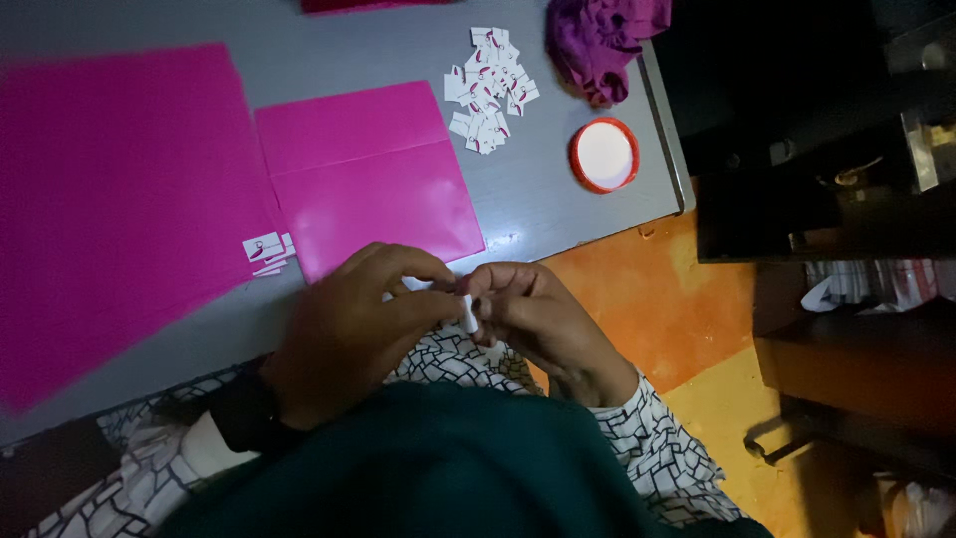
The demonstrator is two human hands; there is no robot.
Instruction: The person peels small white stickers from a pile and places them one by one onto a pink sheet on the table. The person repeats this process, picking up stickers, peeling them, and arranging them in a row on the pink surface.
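White small piece [468, 317] — maybe a sticker or a bit of paper — is pinched between both hands at the near table edge, mostly hidden by fingers. Left hand [354, 324] and right hand [528, 314] are both closed narrow around it, fingertips meeting.

Far left of the hands lies a big pink sheet [110, 209]; just beyond them a smaller pink sheet [373, 179]. Further beyond, a heap of small white labels with red marks [488, 90]; to its right a purple cloth [597, 40] and a round red-rimmed lid [604, 155]. Few more labels [267, 251] lie just left of the left hand.

Grey table [538, 199] — right of it an orange floor [667, 299], the room dim.
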